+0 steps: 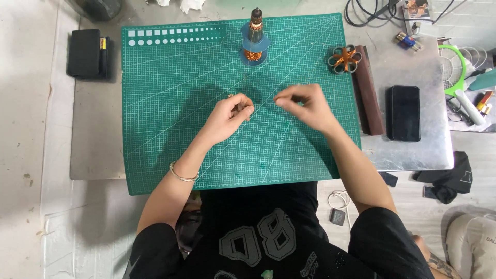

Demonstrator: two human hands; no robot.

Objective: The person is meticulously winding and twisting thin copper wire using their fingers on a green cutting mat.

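Over the middle of a green cutting mat (170,103), a person's left hand (230,116) pinches a small metallic piece (231,96) at its fingertips, while the right hand (305,106) closes thumb and forefinger on something too fine to make out. The two hands sit near each other but apart. Open mat surrounds them on every side. A copper-wound motor part (254,44) stands at the mat's far edge; a wound stator (344,59) sits at its right edge, beside a dark phone (404,112) on the metal worktop (413,155).
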